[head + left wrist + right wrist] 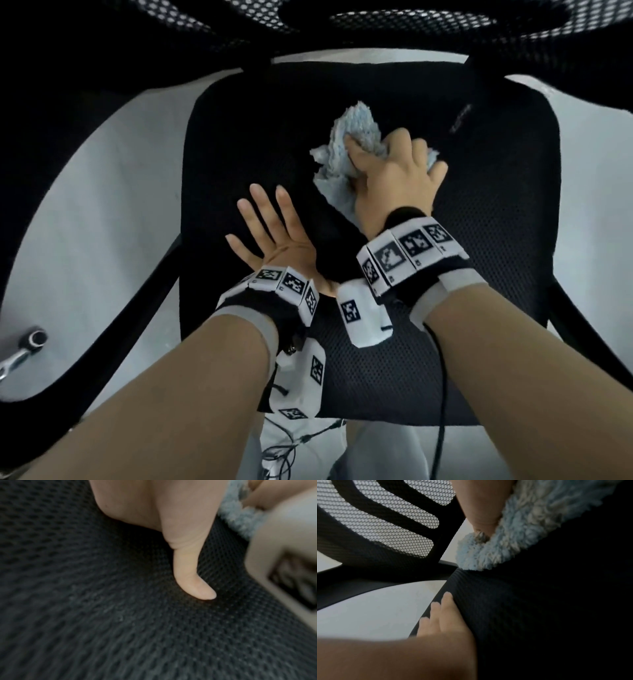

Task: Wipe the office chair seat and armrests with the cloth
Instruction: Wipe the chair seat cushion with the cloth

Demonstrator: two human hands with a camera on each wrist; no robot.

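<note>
The seat (462,274) of the office chair is being wiped, and the work is judged to be in its first part only. The pale blue cloth (356,130) is bunched and pressed onto the seat a little behind the middle, toward the backrest (102,41); it is gripped by the right hand (394,178), whose thumb is laid over the bunched pile while the fingers are curled round the far side of it. In the right wrist view the shaggy cloth (522,531) is seen flat against the dark mesh under the thumb. The left hand (274,236) is laid on the seat with its fingers straight and spread, nothing being grasped; the chair is judged to be steadied by it. In the left wrist view the thumb (193,574) is seen resting on the seat mesh (85,615), with the edge of the cloth (240,520) close by.

How much of the seat has been covered cannot be told, since no wet trace or change of colour is shown on the black fabric. A few pale specks are seen on the mesh in the left wrist view, so the front of the seat is judged to need passes. The left armrest (85,308) and the right armrest (596,342) are well apart from the cloth and are touched by neither hand; both are judged to be left to do after the seat
</note>
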